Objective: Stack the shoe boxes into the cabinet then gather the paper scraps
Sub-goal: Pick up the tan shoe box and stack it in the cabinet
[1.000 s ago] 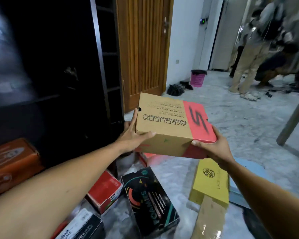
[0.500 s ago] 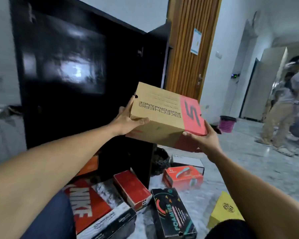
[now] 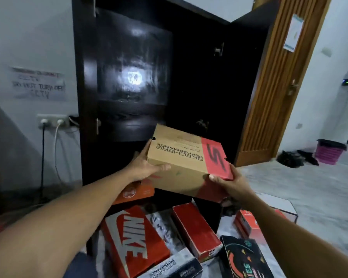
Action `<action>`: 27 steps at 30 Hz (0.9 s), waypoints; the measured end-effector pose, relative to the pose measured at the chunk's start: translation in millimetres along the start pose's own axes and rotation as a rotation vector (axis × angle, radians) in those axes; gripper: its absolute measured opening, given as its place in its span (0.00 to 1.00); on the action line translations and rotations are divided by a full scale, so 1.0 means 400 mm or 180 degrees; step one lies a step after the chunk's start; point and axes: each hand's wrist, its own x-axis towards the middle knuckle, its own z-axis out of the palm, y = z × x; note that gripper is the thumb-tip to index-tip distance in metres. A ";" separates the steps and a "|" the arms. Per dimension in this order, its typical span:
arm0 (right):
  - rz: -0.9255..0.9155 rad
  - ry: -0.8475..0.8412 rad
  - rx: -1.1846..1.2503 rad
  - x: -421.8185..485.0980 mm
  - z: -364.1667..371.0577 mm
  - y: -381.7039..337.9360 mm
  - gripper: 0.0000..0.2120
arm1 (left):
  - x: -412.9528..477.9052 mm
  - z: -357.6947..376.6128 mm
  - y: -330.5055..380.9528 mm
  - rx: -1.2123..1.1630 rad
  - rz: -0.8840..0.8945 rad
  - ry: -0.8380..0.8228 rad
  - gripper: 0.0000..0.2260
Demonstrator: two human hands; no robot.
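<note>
Before the dark cabinet [image 3: 129, 77] | left hand [image 3: 141, 167] grips Skechers box [image 3: 179, 155], 9 o'clock end | right hand [image 3: 231, 185] grips its 4 o'clock corner | Nike box [image 3: 133, 243] below at 6 o'clock

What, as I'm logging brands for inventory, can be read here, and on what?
"SKECHERS PERFORMANCE" and "S": lid of the Skechers box, gripped by the left hand and right hand; small print unreadable.
"NIKE": orange Nike box on the floor.
"SKECHERS PERFORMANCE": grey box at the bottom edge.
"DO NOT TURN OFF CCTV": wall sign; upper lines blurred.
The door notice: too blurred.
Lettering on the black box: cut off.
</note>
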 end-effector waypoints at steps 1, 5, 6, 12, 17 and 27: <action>0.0105 -0.0087 0.0055 0.036 0.024 0.029 0.43 | 0.021 0.013 -0.035 -0.0089 -0.0113 -0.0057 0.57; 0.0432 -0.0526 0.0254 0.188 0.131 0.146 0.24 | 0.092 0.069 -0.214 -0.0606 -0.0534 0.0032 0.56; 0.0494 -0.0637 0.0272 0.230 0.160 0.183 0.24 | 0.103 0.088 -0.266 -0.0704 -0.0601 0.0104 0.56; 0.0568 -0.0763 0.0527 0.448 0.375 0.374 0.33 | 0.194 0.136 -0.515 -0.0650 -0.0864 0.0640 0.54; 0.0306 -0.0845 0.0686 0.580 0.538 0.443 0.28 | 0.231 0.125 -0.690 -0.0379 -0.1065 0.1067 0.52; 0.0135 -0.0033 0.0137 0.636 0.758 0.471 0.41 | 0.285 0.138 -0.764 0.0504 -0.2286 0.1807 0.36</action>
